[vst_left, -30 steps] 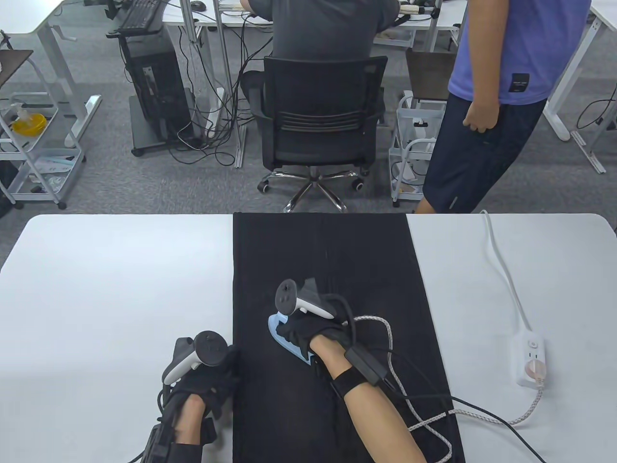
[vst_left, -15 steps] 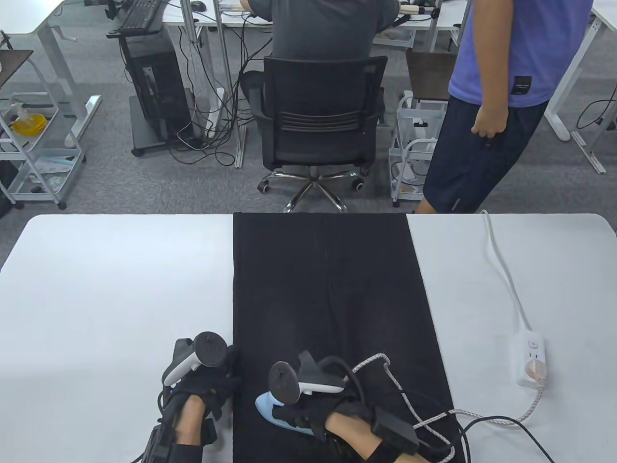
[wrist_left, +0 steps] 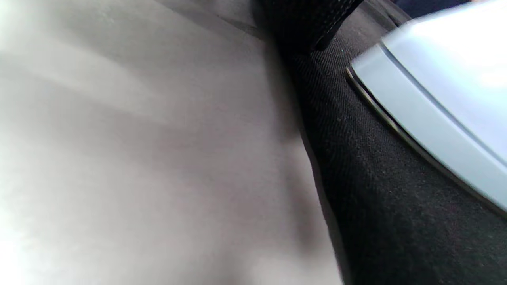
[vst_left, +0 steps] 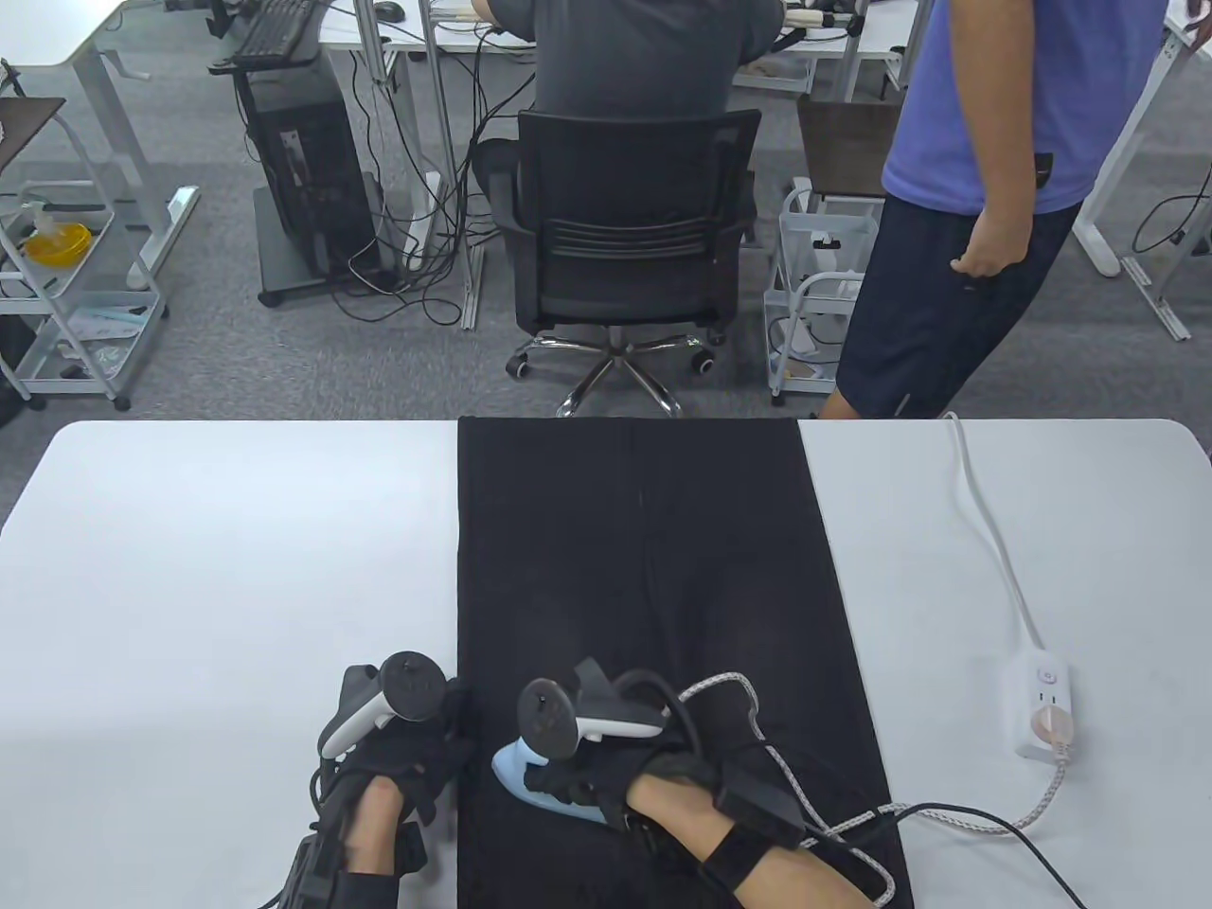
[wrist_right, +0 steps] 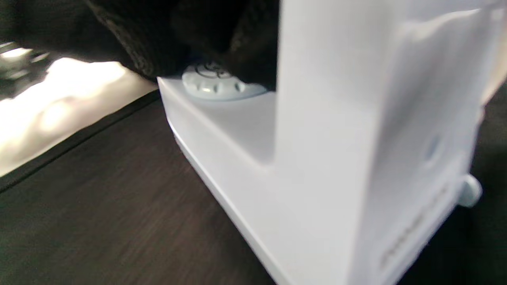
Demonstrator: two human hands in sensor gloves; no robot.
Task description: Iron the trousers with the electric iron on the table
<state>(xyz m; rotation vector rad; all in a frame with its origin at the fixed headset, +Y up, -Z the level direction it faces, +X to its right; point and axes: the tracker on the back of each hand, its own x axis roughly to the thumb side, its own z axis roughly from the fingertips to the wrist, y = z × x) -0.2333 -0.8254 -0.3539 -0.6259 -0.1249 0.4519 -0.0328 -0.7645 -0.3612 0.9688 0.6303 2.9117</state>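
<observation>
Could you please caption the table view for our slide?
Right hand presses a light blue iron on black trousers; left hand rests at their edge.

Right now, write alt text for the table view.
A gloved right hand grips a light-blue iron on black trousers laid along a white table. The left hand rests at the trousers' left edge; a power strip lies right.

Iron (wrist_left: 443, 103) on trousers (wrist_left: 380, 190)
Its pale blue edge rests on black fabric beside the bare counter (wrist_left: 138, 158).
</observation>
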